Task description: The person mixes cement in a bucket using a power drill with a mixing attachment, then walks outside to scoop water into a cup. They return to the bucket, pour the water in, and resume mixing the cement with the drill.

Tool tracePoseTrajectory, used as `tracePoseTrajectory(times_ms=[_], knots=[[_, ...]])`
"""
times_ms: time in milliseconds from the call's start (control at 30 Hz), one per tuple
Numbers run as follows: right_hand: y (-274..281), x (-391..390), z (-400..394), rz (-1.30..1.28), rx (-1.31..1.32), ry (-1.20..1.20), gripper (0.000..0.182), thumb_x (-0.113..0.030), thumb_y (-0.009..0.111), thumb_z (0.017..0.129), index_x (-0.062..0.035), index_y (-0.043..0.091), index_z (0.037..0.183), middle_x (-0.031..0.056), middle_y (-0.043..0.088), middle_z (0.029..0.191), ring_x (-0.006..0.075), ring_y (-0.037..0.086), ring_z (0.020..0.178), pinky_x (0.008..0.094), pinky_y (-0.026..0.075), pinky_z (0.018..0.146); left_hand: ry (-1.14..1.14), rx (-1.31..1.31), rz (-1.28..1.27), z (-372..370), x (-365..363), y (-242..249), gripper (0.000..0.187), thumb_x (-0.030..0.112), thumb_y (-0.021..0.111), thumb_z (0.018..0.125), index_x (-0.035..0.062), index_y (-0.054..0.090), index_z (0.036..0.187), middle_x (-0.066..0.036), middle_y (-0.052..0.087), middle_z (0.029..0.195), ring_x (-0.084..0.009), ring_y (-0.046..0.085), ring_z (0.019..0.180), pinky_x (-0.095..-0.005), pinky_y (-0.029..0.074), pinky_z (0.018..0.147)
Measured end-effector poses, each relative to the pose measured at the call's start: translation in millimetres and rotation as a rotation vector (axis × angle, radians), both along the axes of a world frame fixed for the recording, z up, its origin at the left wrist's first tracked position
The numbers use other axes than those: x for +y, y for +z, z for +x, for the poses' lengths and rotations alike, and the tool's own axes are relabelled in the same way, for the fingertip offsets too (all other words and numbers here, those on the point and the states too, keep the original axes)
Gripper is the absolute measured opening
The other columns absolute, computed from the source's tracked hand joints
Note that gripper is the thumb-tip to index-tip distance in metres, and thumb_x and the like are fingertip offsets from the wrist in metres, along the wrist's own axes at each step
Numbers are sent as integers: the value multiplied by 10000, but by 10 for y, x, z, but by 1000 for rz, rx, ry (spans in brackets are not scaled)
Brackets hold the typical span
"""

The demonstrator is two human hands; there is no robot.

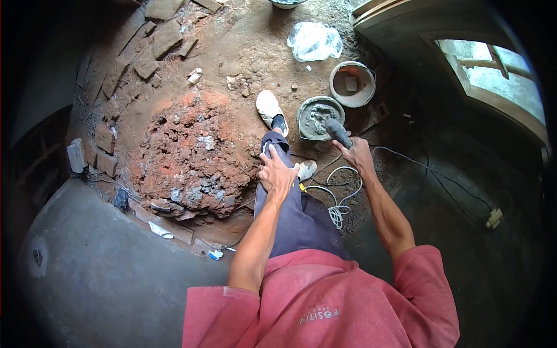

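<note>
My right hand [357,154] is wrapped round a cement-smeared trowel [337,131]. The trowel's rounded grey blade reaches over the near right rim of a bucket [301,131] that holds wet grey mortar [319,116]. On the knee of my dark trousers [275,217] lies my left hand [277,174], fingers spread and nothing held. A second, pale bucket [368,93] stands just beyond the mortar, with a brick-like block [351,83] inside. My light shoe [268,107] is left of the mortar bucket; the other shoe [307,170] shows partly beside my leg.
A mound of reddish rubble [191,156] lies to the left, with several broken bricks [167,39] farther back. White cable [342,204] coils near my feet. A clear plastic bag [314,42] sits beyond the buckets. At right is a wall with a framed opening [493,64].
</note>
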State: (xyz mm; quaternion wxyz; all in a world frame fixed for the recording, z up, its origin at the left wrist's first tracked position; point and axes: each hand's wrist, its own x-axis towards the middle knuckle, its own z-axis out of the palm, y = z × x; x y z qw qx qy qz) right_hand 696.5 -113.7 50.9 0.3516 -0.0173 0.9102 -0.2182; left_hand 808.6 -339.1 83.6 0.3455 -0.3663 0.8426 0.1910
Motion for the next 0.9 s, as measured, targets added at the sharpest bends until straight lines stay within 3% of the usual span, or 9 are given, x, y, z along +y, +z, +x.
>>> tracePoseTrajectory(times_ms=[100, 267, 400, 467, 633, 700, 800, 900], knots=[[437, 100, 214, -124, 147, -87, 474, -428, 758, 817, 37, 681, 770, 236, 631, 701, 387, 612, 630, 448, 460, 603, 4, -15, 32, -141, -110, -46, 1010, 498, 811, 676, 92, 330, 1467, -307, 465, 1344, -424, 643, 1025, -493, 494, 869], [1130, 295, 471, -96, 148, -149, 376, -327, 792, 799, 30, 676, 796, 196, 639, 710, 335, 615, 624, 414, 464, 609, -47, -71, 81, -67, -204, -66, 1003, 476, 805, 692, 74, 325, 1476, -304, 465, 1366, -419, 644, 1042, -490, 487, 896], [1295, 470, 706, -69, 75, -181, 305, -290, 794, 802, -3, 700, 848, 169, 648, 726, 312, 610, 619, 389, 462, 602, 21, -28, 98, -41, -177, -101, 976, 469, 794, 700, 73, 336, 1466, -308, 456, 1377, -441, 623, 1073, -512, 469, 921], [1185, 511, 828, -82, 72, -168, 293, -281, 793, 802, -6, 701, 845, 170, 646, 723, 317, 620, 632, 389, 467, 604, 8, 56, 14, 65, -85, -176, 977, 472, 792, 697, 73, 333, 1462, -273, 479, 1334, -400, 657, 997, -474, 508, 837], [462, 496, 844, -174, 155, -8, 303, -298, 787, 801, -10, 702, 841, 180, 646, 735, 358, 641, 674, 417, 487, 627, 74, 62, -5, 368, 100, -139, 979, 508, 782, 687, 98, 352, 1465, -264, 461, 1357, -407, 640, 1026, -502, 479, 862], [30, 475, 832, -192, 257, 174, 363, -339, 772, 824, 16, 695, 839, 210, 652, 744, 344, 621, 645, 409, 466, 629, 134, 68, 18, 496, 186, -159, 975, 528, 777, 685, 111, 355, 1459, -268, 467, 1345, -454, 615, 1057, -536, 462, 895], [-451, 260, 789, -210, 299, 74, 388, -381, 779, 789, -2, 707, 825, 216, 666, 749, 398, 652, 700, 454, 501, 640, 134, 71, 11, 660, 281, -233, 981, 533, 771, 689, 114, 342, 1466, -267, 457, 1356, -458, 615, 1050, -535, 463, 894], [-385, 252, 687, -157, 231, -39, 404, -386, 787, 780, 8, 708, 823, 229, 664, 731, 396, 649, 678, 445, 497, 620, 143, 74, 14, 791, 364, -255, 976, 534, 768, 692, 112, 350, 1465, -266, 468, 1343, -450, 617, 1049, -530, 465, 893]])
